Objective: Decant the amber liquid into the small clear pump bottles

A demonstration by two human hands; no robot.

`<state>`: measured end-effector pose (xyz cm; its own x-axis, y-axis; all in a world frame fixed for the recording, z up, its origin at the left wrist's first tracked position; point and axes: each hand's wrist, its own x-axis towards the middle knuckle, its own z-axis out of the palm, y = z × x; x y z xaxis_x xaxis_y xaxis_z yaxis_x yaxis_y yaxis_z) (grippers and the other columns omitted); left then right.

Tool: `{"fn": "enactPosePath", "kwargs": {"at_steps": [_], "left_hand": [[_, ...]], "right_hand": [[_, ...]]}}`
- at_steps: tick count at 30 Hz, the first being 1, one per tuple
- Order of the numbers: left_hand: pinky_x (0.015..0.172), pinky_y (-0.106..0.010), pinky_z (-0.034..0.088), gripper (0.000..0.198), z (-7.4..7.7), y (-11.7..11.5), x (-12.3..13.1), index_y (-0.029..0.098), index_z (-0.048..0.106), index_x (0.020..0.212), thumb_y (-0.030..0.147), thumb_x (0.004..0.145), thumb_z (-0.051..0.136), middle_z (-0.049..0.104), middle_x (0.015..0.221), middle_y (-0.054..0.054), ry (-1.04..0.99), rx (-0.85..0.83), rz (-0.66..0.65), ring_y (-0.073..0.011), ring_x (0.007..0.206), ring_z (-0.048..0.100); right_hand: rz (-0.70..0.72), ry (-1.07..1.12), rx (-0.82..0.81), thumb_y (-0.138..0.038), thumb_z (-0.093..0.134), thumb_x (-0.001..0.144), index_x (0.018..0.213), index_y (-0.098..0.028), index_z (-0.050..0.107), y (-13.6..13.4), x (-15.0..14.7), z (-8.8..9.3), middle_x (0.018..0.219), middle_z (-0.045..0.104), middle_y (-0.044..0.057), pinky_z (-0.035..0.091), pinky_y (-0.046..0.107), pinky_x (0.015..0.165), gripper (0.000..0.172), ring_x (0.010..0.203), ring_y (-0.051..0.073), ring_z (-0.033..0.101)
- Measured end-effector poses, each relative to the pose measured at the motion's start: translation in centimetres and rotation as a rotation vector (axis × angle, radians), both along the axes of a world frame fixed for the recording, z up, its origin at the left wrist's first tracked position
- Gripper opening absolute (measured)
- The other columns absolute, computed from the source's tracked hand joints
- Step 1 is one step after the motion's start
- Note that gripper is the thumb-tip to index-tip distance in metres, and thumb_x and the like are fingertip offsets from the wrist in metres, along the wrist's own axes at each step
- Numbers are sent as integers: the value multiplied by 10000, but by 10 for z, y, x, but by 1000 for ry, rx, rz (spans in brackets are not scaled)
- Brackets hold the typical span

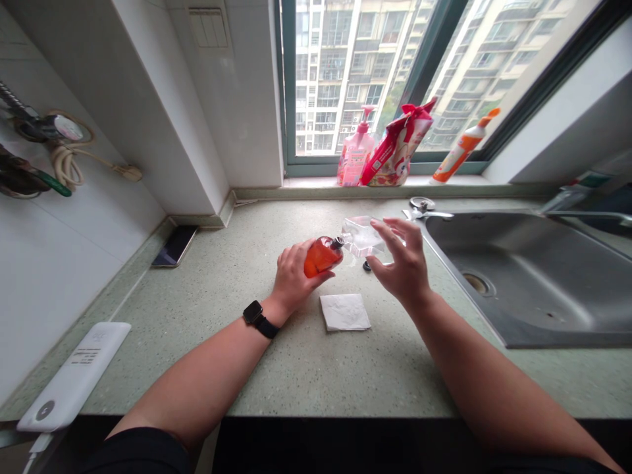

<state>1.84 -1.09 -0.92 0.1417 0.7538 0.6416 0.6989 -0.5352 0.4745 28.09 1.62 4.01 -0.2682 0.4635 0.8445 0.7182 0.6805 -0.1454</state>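
**Orange bottle tipped toward a clear pouch over the counter**

Head view showed both forearms reaching out across a speckled green countertop (207,289), meeting just left of the steel sink (533,276). The left hand (292,280), a dark watch (257,317) on its wrist, was wrapped around a small bottle of orange liquid (322,255). The bottle lay tilted almost on its side, its dark nozzle aimed to the right and touching the mouth of a clear plastic pouch (363,238), a position that judged well for passing liquid from one to the other. The left fingers were curled closed round the bottle's body, the thumb pressed beneath it.

The right hand (402,263) steadied the pouch from the far side. Its fingers were loosely spread and half open, the thumb and forefinger seeming to pinch the pouch's edge while the others fanned out above; how firmly it was pinched could not be told through the clear film. Both items hovered slightly over the counter, near the sink's left rim.

A small dark cap (367,266) sat on the counter just under the pouch, and a folded white tissue (344,311) lay nearer the person, probably kept handy for drips. A phone (174,245) rested by the wall, a white power bank (74,378) at the near left edge, and a pink pump bottle (355,155), a red refill bag (397,148) and an orange-capped bottle (461,150) stood on the windowsill.
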Motion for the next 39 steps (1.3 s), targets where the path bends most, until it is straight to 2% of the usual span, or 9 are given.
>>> {"fn": "enactPosePath", "kwargs": {"at_steps": [10,17,39], "left_hand": [[1119,-520,470,814,1,-1,0,254,489,1530,746,914,692,675,1438,-136,-14,-16,-9,-325,1236,640],[1114,-520,478,821,1,-1,0,256,486,1533,746,910,699,678,1427,-138,-11,-17,-7,-326,1229,643],[1124,-517,465,821,1,-1,0,242,497,1528,778,924,651,681,1418,-142,-12,-25,0,-328,1235,639]], "right_hand": [[47,2,-7,-95,714,845,1588,-417,494,0,0,2,1518,499,103,636,586,1063,839,1350,367,612],[31,12,-35,-113,706,858,1581,-392,515,0,0,1,1506,552,104,637,576,1060,798,1350,365,624],[60,3,-9,-52,674,857,1624,-448,450,-1,-2,3,1507,536,90,635,589,1066,891,1334,354,635]]}}
